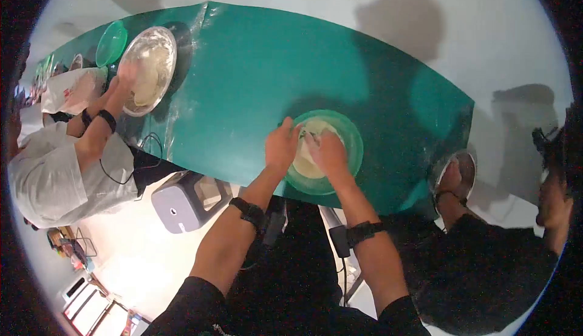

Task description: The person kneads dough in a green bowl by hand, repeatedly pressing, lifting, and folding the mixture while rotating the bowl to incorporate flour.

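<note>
A green plastic bowl point(355, 139) stands near the table's front edge before me. In it lies a pale, flour-like or doughy mass point(307, 163). At the bowl's left rim, my left hand point(281, 148) is curled, its thumb reaching over the edge. My right hand point(329, 154) is inside the bowl, over the pale mass, with its fingers bent and drawn together. Small dark specks show between the fingertips of both hands, too small to name. What the right fingers pinch is hidden.
The bowl rests on a green-covered table point(255, 75). To the left, a person's hands point(129, 72) work in a large metal bowl point(164, 96), beside another green bowl point(111, 43). On the right, another person's hand reaches into a metal bowl point(467, 172). A grey stool point(179, 205) stands below.
</note>
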The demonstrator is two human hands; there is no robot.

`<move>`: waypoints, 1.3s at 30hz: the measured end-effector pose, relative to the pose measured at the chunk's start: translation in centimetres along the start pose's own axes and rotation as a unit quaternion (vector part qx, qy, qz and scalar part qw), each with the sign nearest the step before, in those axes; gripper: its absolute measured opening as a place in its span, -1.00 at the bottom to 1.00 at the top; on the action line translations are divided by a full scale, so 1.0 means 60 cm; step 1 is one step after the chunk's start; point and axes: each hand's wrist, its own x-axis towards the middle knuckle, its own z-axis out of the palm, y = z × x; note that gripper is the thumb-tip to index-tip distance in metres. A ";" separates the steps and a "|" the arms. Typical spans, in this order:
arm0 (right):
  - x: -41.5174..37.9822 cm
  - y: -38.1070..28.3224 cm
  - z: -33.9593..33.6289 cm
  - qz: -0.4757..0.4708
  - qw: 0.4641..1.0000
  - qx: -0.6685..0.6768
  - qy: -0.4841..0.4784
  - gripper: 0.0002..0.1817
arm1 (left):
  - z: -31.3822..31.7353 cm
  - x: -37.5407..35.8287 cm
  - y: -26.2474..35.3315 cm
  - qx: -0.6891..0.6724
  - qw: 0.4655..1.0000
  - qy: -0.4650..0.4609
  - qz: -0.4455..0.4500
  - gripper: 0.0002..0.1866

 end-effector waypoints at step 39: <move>0.099 0.037 0.087 -0.255 0.958 -0.061 0.114 -0.72 | 0.031 0.110 0.039 -0.194 0.969 -0.017 -0.154 -0.55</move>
